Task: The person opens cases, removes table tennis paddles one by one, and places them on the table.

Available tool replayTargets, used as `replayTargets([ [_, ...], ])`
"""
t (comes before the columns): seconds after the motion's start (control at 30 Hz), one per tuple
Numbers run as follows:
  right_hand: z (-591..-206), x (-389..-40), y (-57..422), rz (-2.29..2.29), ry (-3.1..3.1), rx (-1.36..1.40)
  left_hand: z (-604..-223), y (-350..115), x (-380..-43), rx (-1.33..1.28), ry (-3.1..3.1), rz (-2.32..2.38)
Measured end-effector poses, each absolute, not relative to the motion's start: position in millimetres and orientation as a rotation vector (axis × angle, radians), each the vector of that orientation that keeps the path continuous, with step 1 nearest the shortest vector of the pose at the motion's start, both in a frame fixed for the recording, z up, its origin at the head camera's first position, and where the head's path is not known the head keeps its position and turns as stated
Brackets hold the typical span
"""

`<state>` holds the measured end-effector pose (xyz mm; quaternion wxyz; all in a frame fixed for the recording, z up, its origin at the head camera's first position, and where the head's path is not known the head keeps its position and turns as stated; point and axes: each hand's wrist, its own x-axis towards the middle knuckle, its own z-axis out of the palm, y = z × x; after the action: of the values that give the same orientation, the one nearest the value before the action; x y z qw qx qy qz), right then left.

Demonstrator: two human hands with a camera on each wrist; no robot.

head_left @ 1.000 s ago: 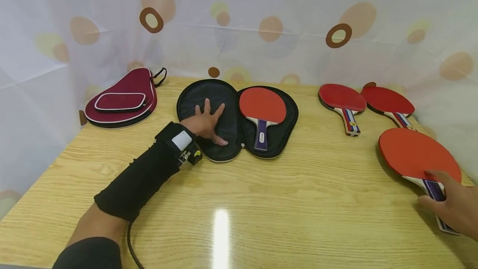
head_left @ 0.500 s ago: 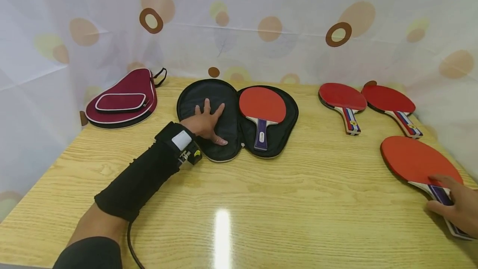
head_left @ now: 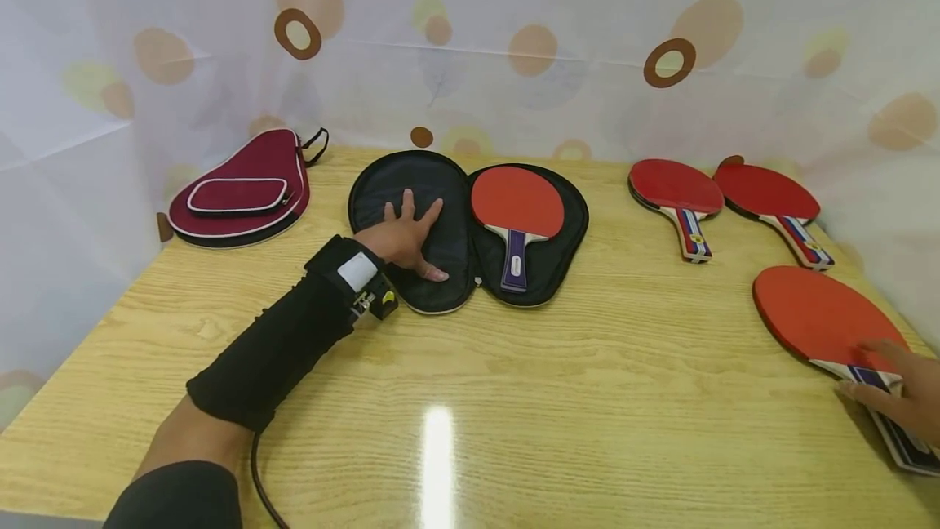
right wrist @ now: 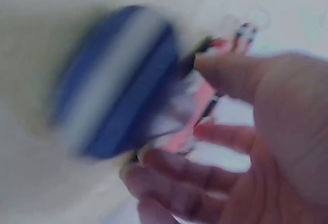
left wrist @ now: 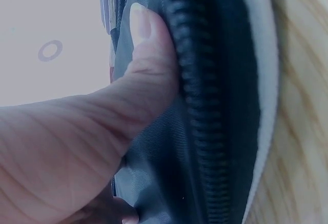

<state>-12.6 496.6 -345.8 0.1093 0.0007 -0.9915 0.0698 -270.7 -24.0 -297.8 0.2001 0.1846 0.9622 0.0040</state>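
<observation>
My left hand (head_left: pixel 404 239) rests with spread fingers on the black inside of one half of an unzipped paddle case (head_left: pixel 441 284). In the left wrist view my thumb (left wrist: pixel 148 55) lies beside the case's zipper teeth (left wrist: pixel 195 80). A red table tennis paddle (head_left: pixel 517 202) with a purple handle lies in the other half. At the right edge, another red paddle (head_left: pixel 822 317) lies on the table. My right hand (head_left: pixel 906 390) is over its handle, thumb and fingers loosely either side. The right wrist view shows the blurred blue and white handle end (right wrist: pixel 118 85) near this hand.
Two darker red paddles with striped handles, a nearer one (head_left: pixel 676 186) and a farther one (head_left: pixel 767 190), lie at the back right. A maroon paddle case (head_left: pixel 246 194) sits at the back left. A patterned curtain (head_left: pixel 477 47) hangs behind the wooden table (head_left: pixel 551 415).
The right-hand paddle moved slightly right and toward me, then came to rest. My right hand has shifted along its handle, with more of the handle showing. The left hand stays still.
</observation>
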Motion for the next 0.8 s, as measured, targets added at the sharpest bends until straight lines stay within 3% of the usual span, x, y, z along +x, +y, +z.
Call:
replayTargets([
  [0.2,-292,-44,446,0.015,-2.976,-0.035,-299,-22,-272,0.505,2.69,-0.002],
  [0.4,-259,-88,371,0.144,-3.049,0.178,-298,-25,-270,0.519,2.696,0.0],
  [0.8,-279,-173,235,0.464,-3.063,0.267,-298,-26,-270,0.524,2.696,0.014],
])
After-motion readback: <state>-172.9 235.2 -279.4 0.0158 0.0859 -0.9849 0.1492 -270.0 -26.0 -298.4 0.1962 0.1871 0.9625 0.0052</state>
